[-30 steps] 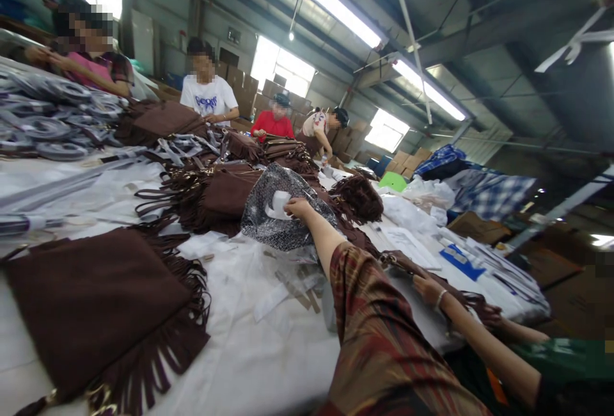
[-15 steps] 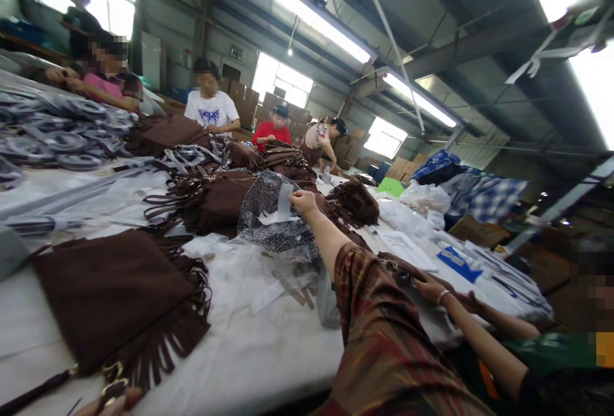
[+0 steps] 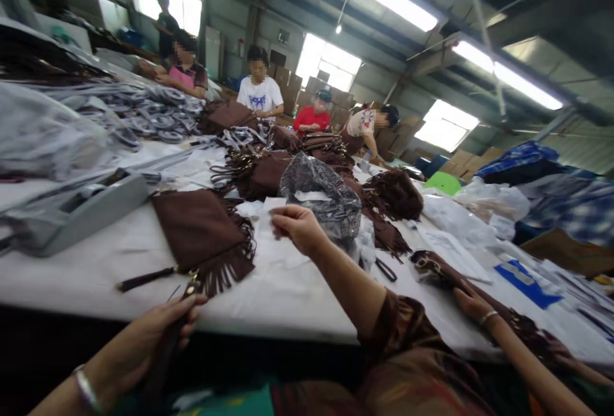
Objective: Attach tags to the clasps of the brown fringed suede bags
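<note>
My left hand point(image 3: 165, 329), a bangle on its wrist, is closed around a dark brown strap at the table's front edge. That strap leads to gold hardware on a brown fringed bag point(image 3: 199, 230), which lies flat on the white table with its fringe toward the right. Further over, my right hand point(image 3: 298, 227) pinches a small whitish strip point(image 3: 274, 205) and holds it above the table. Just behind it sits a crumpled black-and-white plastic bag point(image 3: 321, 192) with white slips inside. A dark zipper-pull-like strap point(image 3: 146, 278) lies beside the brown bag.
A grey tape dispenser point(image 3: 91, 211) stands at left. Brown fringed bags point(image 3: 268, 173) are piled behind, near heaped grey wrapped straps point(image 3: 144, 109). At right, a co-worker's hand point(image 3: 474, 304) rests on another brown bag. Black scissor handles point(image 3: 385, 269) and a blue packet point(image 3: 525, 283) lie nearby.
My right hand has drawn the whitish strip away from the plastic bag, toward the brown bag. The view has swung left, bringing my left hand and the tape dispenser more fully into sight.
</note>
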Available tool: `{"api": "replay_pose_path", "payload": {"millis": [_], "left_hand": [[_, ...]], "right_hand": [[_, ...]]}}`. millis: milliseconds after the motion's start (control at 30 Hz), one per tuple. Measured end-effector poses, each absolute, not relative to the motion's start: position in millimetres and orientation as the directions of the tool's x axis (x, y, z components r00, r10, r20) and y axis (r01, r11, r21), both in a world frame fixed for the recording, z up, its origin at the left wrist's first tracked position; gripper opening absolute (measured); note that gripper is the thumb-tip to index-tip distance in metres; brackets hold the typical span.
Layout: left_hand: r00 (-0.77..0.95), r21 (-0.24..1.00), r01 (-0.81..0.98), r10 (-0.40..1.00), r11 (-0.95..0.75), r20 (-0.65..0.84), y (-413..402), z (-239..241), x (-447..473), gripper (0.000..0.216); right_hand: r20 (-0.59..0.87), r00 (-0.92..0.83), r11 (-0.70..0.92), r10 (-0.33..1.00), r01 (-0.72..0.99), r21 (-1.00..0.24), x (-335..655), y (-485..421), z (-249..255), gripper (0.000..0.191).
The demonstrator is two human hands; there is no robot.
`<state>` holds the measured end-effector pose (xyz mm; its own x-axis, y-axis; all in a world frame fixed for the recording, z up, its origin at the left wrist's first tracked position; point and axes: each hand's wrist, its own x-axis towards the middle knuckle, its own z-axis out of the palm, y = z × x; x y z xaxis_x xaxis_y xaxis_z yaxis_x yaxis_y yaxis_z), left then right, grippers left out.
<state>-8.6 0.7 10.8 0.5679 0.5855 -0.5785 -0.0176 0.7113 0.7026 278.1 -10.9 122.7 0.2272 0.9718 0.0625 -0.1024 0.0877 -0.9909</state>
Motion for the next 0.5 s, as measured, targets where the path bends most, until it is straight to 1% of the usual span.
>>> {"api": "replay_pose_path", "payload": {"millis": [67, 133, 200, 267, 300, 333, 367, 433, 467, 500], "left_hand": [[0.558, 0.701, -0.112, 0.628, 0.705, -0.542, -4, 20, -11, 0.043], [0.573, 0.697, -0.161, 0.641, 0.699, -0.511, -8, 25, -12, 0.049], [0.606, 0.711, -0.148, 0.631, 0.687, -0.485, -11, 23, -12, 0.051], [0.587, 0.757, -0.079, 0.644, 0.648, -0.49, -16, 19, -11, 0.044], [0.56, 0.779, -0.045, 0.662, 0.625, -0.498, -18, 17, -10, 0.041], [0.532, 0.794, -0.023, 0.68, 0.607, -0.505, -21, 16, -9, 0.038], [0.507, 0.802, -0.018, 0.697, 0.597, -0.507, -23, 16, -8, 0.037], [0.482, 0.81, -0.038, 0.721, 0.585, -0.498, -26, 17, -7, 0.036], [0.477, 0.818, -0.049, 0.733, 0.573, -0.485, -26, 17, -6, 0.036], [0.469, 0.829, -0.048, 0.745, 0.557, -0.473, -26, 17, -6, 0.037]], "right_hand": [[-0.073, 0.152, -0.046, 0.986, -0.176, -0.983, 231, -35, 89, 0.031], [-0.172, 0.114, -0.144, 0.979, -0.217, -0.966, 193, -52, 55, 0.029], [-0.236, 0.101, -0.209, 0.967, -0.223, -0.952, 166, -63, 26, 0.027], [-0.248, 0.101, -0.233, 0.964, -0.139, -0.963, 152, -67, 8, 0.023], [-0.212, 0.115, -0.208, 0.971, -0.047, -0.977, 150, -69, 6, 0.02], [-0.141, 0.14, -0.152, 0.98, 0.073, -0.986, 150, -71, 9, 0.018], [-0.035, 0.165, -0.069, 0.986, 0.202, -0.977, 152, -74, 18, 0.017], [0.226, 0.173, 0.141, 0.959, 0.402, -0.905, 159, -85, 49, 0.02], [0.332, 0.136, 0.246, 0.933, 0.43, -0.868, 163, -93, 69, 0.025], [0.399, 0.055, 0.346, 0.915, 0.397, -0.85, 166, -103, 88, 0.026]]}}
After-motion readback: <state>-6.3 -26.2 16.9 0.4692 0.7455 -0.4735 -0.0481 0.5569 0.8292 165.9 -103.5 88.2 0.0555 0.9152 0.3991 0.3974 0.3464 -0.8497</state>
